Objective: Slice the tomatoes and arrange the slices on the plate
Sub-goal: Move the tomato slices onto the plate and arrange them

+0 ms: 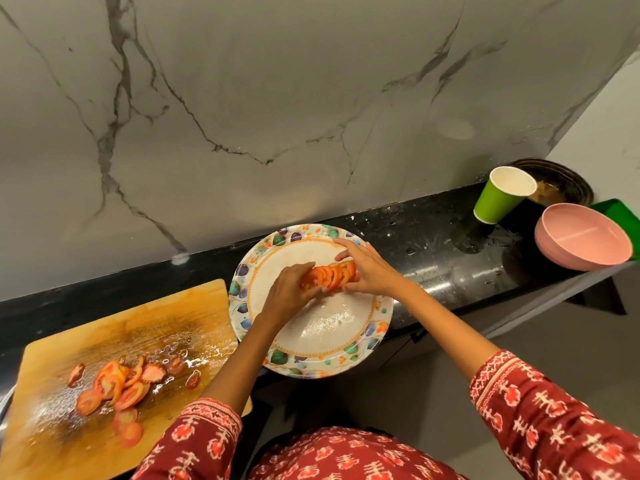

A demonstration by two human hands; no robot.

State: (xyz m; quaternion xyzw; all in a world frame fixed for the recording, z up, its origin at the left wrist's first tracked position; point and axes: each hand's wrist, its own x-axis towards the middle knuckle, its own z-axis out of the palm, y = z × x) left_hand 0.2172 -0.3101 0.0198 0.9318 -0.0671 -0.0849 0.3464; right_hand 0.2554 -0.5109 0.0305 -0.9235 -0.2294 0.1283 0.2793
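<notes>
Black stone counter under a marbled wall carries the work. Both hands grip one row of tomato slices (329, 277) between them, left hand (289, 289) cupping one end, right hand (367, 271) curled round the other, held just above the far half of the flowered plate (311, 370). To do this well, I judge, lower the row onto the plate, then ease the hands apart so the slices fan out overlapping rather than topple. More cut slices (117, 389) wait near the wet cutting board's (166, 313) near-left corner. Toward the counter's right end stand a green cup (498, 199) and pink bowls (581, 237).
</notes>
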